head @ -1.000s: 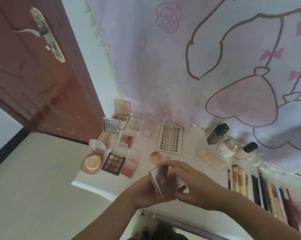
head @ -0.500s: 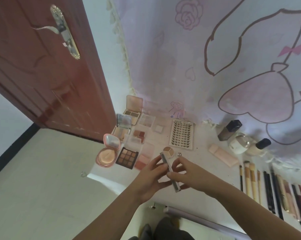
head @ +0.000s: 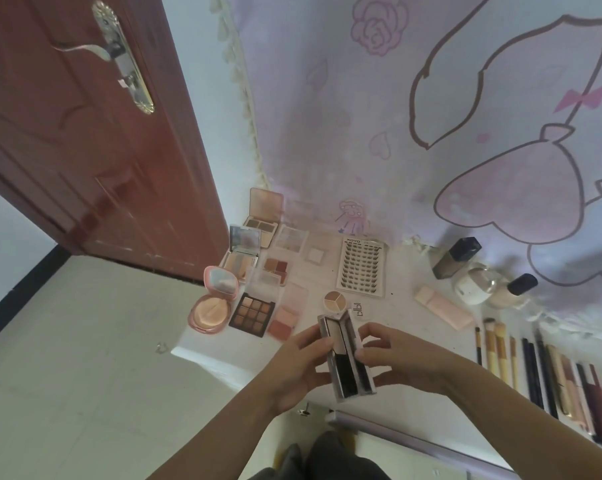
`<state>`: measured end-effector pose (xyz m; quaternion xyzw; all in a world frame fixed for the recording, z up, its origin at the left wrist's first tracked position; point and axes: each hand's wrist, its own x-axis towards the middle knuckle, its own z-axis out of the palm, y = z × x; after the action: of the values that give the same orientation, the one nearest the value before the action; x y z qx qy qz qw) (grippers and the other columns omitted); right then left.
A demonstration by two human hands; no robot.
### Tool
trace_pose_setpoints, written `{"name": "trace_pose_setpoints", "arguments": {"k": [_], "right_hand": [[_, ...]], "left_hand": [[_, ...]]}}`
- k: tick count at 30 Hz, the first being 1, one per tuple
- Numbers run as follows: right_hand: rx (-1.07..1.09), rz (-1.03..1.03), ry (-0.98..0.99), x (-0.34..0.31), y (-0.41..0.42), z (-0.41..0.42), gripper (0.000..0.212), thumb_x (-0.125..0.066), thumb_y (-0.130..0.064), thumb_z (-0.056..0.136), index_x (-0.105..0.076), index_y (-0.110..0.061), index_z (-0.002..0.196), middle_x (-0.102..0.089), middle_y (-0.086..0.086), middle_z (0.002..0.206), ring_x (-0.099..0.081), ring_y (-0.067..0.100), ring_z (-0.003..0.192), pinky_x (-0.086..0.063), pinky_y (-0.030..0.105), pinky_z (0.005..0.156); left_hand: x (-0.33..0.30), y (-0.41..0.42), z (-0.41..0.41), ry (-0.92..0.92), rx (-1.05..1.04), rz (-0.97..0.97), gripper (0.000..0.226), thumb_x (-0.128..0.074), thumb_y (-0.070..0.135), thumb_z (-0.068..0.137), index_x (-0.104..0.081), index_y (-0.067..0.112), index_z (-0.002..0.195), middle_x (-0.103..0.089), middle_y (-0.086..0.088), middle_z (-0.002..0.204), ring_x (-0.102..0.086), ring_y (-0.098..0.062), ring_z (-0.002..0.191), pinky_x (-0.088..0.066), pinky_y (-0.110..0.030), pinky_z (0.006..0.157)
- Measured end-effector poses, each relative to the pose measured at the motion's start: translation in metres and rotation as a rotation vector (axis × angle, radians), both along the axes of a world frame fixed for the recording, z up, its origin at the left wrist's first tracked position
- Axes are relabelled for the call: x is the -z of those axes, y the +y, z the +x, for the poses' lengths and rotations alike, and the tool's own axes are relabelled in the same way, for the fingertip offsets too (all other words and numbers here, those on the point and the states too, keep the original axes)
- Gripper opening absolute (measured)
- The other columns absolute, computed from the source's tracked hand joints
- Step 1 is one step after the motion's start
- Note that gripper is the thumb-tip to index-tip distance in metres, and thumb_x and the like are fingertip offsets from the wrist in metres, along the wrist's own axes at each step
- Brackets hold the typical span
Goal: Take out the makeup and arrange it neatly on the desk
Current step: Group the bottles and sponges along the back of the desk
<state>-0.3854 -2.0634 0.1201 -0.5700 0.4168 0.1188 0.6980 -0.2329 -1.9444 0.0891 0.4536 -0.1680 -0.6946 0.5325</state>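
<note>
Both hands are on one long narrow case (head: 346, 356), held just above the near edge of the desk (head: 401, 306). The left hand (head: 298, 367) curls its fingers round the case's left side; the right hand (head: 398, 358) pinches the right edge between thumb and fingertips. It's hinged open like a book, pale pans at the far end and dark ones nearer the person, probably opened so it matches the other open cases.

And those sit in a tidy block on the left: a round pink compact (head: 213, 301) with its mirror up, a brown nine-pan palette (head: 254, 311) just beside it, more open cases behind. A small round pot (head: 334, 301) lies right past the held case, so the free spot looks to be about there (a guess only). The lash card (head: 362, 268) lies flat beyond, bottles (head: 457, 258) stand at the back right, and brushes and pencils (head: 498, 353) run in a row.

Hard to read: the right-hand row blurs and is cut off by the frame. The left palm is hidden behind the case. The label on the desk near the pot is illegible.
</note>
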Motion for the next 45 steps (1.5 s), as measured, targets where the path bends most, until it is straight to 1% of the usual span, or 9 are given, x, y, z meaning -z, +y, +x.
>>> {"name": "trace_pose_setpoints", "arguments": {"k": [4, 7, 12, 18, 23, 28, 34, 39, 45], "right_hand": [[0.010, 0.015, 0.001, 0.003, -0.015, -0.004, 0.031, -0.059, -0.029, 0.091, -0.053, -0.012, 0.116, -0.063, 0.013, 0.114, -0.065, 0.026, 0.102, -0.056, 0.030, 0.081], [0.028, -0.319, 0.095, 0.012, -0.029, 0.002, 0.020, -0.053, -0.022, 0.094, -0.062, -0.007, 0.104, -0.063, 0.013, 0.102, -0.061, 0.018, 0.086, -0.053, 0.025, 0.070], [-0.337, -0.773, 0.173, 0.031, -0.028, 0.029, 0.027, -0.041, -0.025, 0.099, -0.064, -0.010, 0.102, -0.063, 0.007, 0.100, -0.056, 0.020, 0.091, -0.039, 0.025, 0.073], [-0.400, -0.927, 0.191, 0.045, -0.025, 0.054, 0.033, -0.037, -0.018, 0.101, -0.059, -0.011, 0.125, -0.062, 0.013, 0.121, -0.055, 0.027, 0.108, -0.040, 0.030, 0.090], [-0.396, -0.889, 0.161, 0.056, -0.022, 0.053, 0.031, -0.037, -0.020, 0.101, -0.058, -0.014, 0.123, -0.063, 0.011, 0.120, -0.056, 0.026, 0.107, -0.040, 0.030, 0.089], [-0.144, -0.861, 0.130, 0.051, -0.046, 0.016, 0.032, -0.044, -0.026, 0.099, -0.054, -0.018, 0.129, -0.059, 0.002, 0.127, -0.055, 0.019, 0.112, -0.039, 0.025, 0.095], [-0.075, -1.067, 0.487, 0.069, -0.101, -0.083, 0.043, -0.040, -0.018, 0.097, -0.037, -0.015, 0.140, -0.047, 0.005, 0.137, -0.050, 0.022, 0.119, -0.043, 0.032, 0.101], [-0.289, -1.174, 0.593, 0.093, -0.112, -0.095, 0.048, -0.037, -0.016, 0.095, -0.024, -0.013, 0.142, -0.042, 0.008, 0.134, -0.045, 0.024, 0.121, -0.041, 0.032, 0.099], [-0.483, -1.246, 0.593, 0.094, -0.132, -0.102, 0.052, -0.041, -0.017, 0.095, -0.020, -0.015, 0.143, -0.039, 0.010, 0.132, -0.043, 0.026, 0.119, -0.045, 0.033, 0.091]], "left_hand": [[0.010, 0.004, 0.006, 0.118, -0.060, 0.068, 0.029, -0.056, 0.018, 0.088, -0.065, 0.014, 0.114, -0.065, -0.017, 0.114, -0.062, -0.033, 0.107, -0.052, -0.048, 0.091], [0.026, 0.012, 0.005, 0.117, -0.103, 0.181, 0.028, -0.049, 0.007, 0.094, -0.059, 0.009, 0.120, -0.065, -0.020, 0.115, -0.063, -0.034, 0.106, -0.055, -0.047, 0.086], [0.048, 0.015, -0.011, 0.185, -0.200, 0.487, 0.017, -0.043, -0.001, 0.096, -0.053, -0.007, 0.108, -0.063, -0.030, 0.105, -0.066, -0.039, 0.094, -0.060, -0.043, 0.069], [0.039, -0.004, -0.005, 0.409, -0.414, 0.617, 0.012, -0.039, -0.003, 0.096, -0.049, -0.009, 0.094, -0.053, -0.027, 0.093, -0.055, -0.042, 0.091, -0.054, -0.051, 0.070], [0.034, -0.006, 0.000, 0.409, -0.410, 0.663, 0.020, -0.037, 0.001, 0.097, -0.039, -0.011, 0.113, -0.047, -0.030, 0.110, -0.046, -0.042, 0.119, -0.044, -0.048, 0.089], [0.023, -0.007, -0.021, 0.197, -0.203, 0.684, 0.018, -0.040, 0.003, 0.096, -0.045, -0.011, 0.106, -0.055, -0.031, 0.104, -0.057, -0.040, 0.093, -0.045, -0.047, 0.084], [0.002, -0.078, -0.090, -0.162, 0.172, 0.466, 0.021, -0.038, 0.004, 0.096, -0.054, 0.003, 0.111, -0.067, -0.016, 0.090, -0.066, -0.024, 0.082, -0.054, -0.032, 0.078], [0.023, -0.173, -0.122, -0.882, 0.302, 0.218, 0.041, -0.034, 0.008, 0.096, -0.040, 0.011, 0.137, -0.056, -0.010, 0.123, -0.057, -0.023, 0.110, -0.048, -0.030, 0.090], [0.037, -0.210, -0.118, -1.183, 0.634, 0.133, 0.061, -0.033, 0.006, 0.096, -0.009, 0.012, 0.151, -0.023, -0.017, 0.151, -0.029, -0.031, 0.139, -0.026, -0.033, 0.110]]}}
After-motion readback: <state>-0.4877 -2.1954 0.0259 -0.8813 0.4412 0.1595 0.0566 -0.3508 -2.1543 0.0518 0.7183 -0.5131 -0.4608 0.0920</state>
